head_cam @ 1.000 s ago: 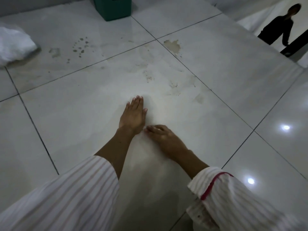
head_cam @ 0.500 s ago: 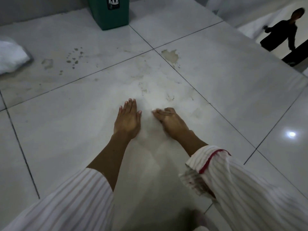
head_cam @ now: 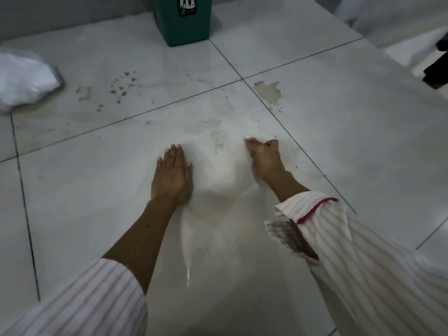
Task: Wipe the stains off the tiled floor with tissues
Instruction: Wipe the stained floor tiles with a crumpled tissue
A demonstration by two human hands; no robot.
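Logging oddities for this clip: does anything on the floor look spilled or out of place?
Yes. A brownish puddle sits beyond the right hand, dark droplets lie far left, and faint smears remain between both hands.

The green bin (head_cam: 183,19) at the far edge is cut off by the top of the frame, so only its lower body and part of a label too small to read show. A white bag (head_cam: 23,80) runs off the left edge. The tissue (head_cam: 218,170) blurs into the pale tile, its outline hard to trace, and its corners are hidden under the flat left hand (head_cam: 172,175) and inside the curled right hand (head_cam: 265,158). A dark shape (head_cam: 437,69) at the far right is cropped and cannot be identified.
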